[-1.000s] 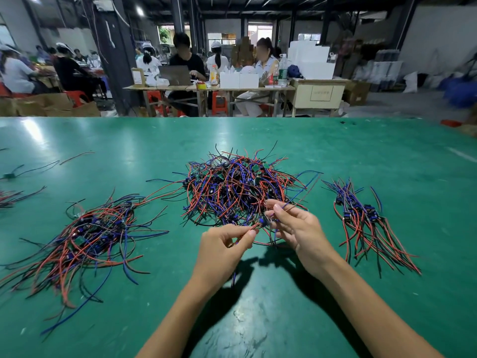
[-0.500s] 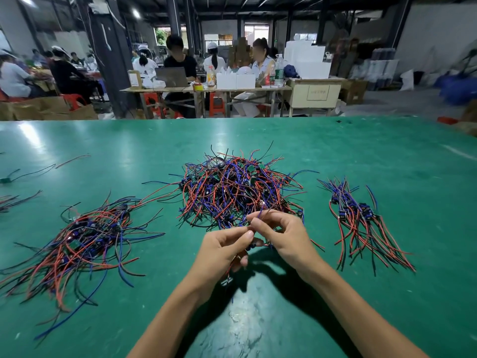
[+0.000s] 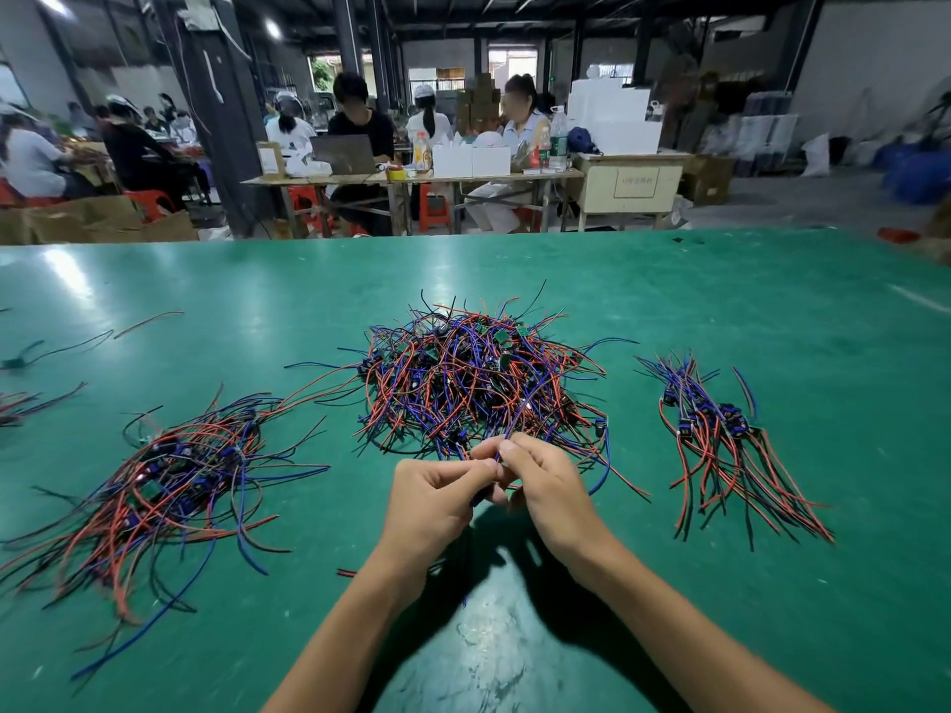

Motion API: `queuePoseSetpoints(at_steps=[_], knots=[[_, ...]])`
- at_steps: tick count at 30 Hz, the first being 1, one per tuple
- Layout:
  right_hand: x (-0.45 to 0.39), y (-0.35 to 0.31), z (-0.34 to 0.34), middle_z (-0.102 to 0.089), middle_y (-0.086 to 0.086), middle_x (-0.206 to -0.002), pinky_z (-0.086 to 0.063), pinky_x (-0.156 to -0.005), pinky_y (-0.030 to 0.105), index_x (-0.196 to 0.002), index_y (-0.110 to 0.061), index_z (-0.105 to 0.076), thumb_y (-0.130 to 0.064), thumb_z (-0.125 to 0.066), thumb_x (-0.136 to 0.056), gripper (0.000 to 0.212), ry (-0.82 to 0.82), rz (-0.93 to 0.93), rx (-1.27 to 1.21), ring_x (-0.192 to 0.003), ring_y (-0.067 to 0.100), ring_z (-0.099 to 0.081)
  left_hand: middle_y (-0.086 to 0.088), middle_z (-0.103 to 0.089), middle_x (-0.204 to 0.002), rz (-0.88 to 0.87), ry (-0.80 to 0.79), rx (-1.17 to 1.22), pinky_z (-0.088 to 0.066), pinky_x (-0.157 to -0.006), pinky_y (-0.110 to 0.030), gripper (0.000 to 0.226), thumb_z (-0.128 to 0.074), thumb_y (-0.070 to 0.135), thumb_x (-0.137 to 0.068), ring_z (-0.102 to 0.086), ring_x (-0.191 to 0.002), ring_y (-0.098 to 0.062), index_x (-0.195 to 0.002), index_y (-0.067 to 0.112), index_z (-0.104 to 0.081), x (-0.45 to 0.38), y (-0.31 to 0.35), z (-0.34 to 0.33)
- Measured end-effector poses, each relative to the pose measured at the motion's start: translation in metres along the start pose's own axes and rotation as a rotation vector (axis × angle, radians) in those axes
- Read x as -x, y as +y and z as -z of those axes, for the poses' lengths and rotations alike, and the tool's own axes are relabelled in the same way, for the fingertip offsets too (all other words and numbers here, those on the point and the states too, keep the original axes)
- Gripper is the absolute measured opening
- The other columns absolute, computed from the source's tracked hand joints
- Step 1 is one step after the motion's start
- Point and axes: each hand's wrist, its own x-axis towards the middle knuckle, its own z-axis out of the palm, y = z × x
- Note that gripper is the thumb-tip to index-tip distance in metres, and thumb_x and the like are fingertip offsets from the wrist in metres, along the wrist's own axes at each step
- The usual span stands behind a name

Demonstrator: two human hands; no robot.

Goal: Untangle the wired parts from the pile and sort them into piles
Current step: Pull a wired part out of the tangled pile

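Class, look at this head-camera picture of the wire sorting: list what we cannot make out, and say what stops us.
- Part pinched between left hand and right hand: the curled fingers hide it; only a blue wire shows.
- Lower layers of the middle pile: covered by the top wires.
- Small wire bundle at the left: cut off by the frame edge.
- Label on the cream cabinet: too small to read.

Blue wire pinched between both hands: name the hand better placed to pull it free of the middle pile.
Probably the right hand: its fingers pinch the blue wire nearest the tangled pile, while the left hand holds the lower end.
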Motion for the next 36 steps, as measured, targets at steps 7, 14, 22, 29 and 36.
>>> queuePoseSetpoints(at_steps=[7,14,22,29,36], knots=[[-0.013,-0.008,0.017,-0.067,0.008,-0.083,-0.033,-0.039,0.023,-0.084,-0.014,-0.07,-0.013,-0.044,-0.1,0.031,0.216,-0.114,-0.083,-0.054,0.018,-0.047,-0.009,-0.069,-0.059,-0.027,-0.095,-0.08,-0.027,-0.042,-0.011,0.018,-0.071,0.015,-0.089,-0.026,-0.039,-0.003,-0.075,0.012,-0.083,0.001,-0.001,-0.001],[-0.019,-0.017,0.048,-0.07,0.0,-0.073,-0.03,-0.04,0.019,-0.073,-0.015,-0.064,-0.017,-0.049,-0.091,0.024,0.341,-0.36,-0.574,-0.044,0.009,-0.038,-0.008,-0.071,-0.06,-0.003,-0.237,-0.111,-0.035,-0.049,-0.005,0.019,-0.069,0.008,-0.092,-0.046,-0.044,0.003,-0.079,0.002,-0.081,0.008,0.001,-0.003],[-0.019,-0.021,0.055,-0.075,0.0,-0.088,-0.037,-0.049,0.021,-0.091,-0.02,-0.081,-0.042,-0.044,-0.102,0.045,0.162,-0.247,-0.37,-0.053,0.008,-0.048,-0.005,-0.076,-0.08,0.036,-0.312,-0.068,-0.041,-0.056,-0.01,0.015,-0.069,0.019,-0.093,-0.058,-0.063,-0.002,-0.094,0.014,-0.083,0.01,0.011,0.003],[-0.007,-0.009,0.033,-0.076,0.0,-0.086,-0.044,-0.052,0.02,-0.099,-0.025,-0.075,-0.03,-0.064,-0.098,0.013,0.052,0.065,0.211,-0.057,0.005,-0.059,-0.005,-0.068,-0.077,0.158,-0.148,0.366,-0.053,-0.056,-0.018,0.02,-0.072,0.026,-0.078,-0.062,-0.058,-0.011,-0.09,0.013,-0.082,0.002,0.017,0.007],[0.007,0.002,0.006,-0.073,-0.016,-0.083,-0.042,-0.059,0.014,-0.095,-0.032,-0.076,-0.047,-0.082,-0.078,0.023,-0.051,0.238,0.306,-0.059,0.0,-0.051,-0.014,-0.076,-0.091,0.126,0.087,0.545,-0.06,-0.076,-0.024,0.015,-0.076,0.024,-0.074,-0.074,-0.084,-0.021,-0.084,0.016,-0.083,-0.006,0.016,0.017]])
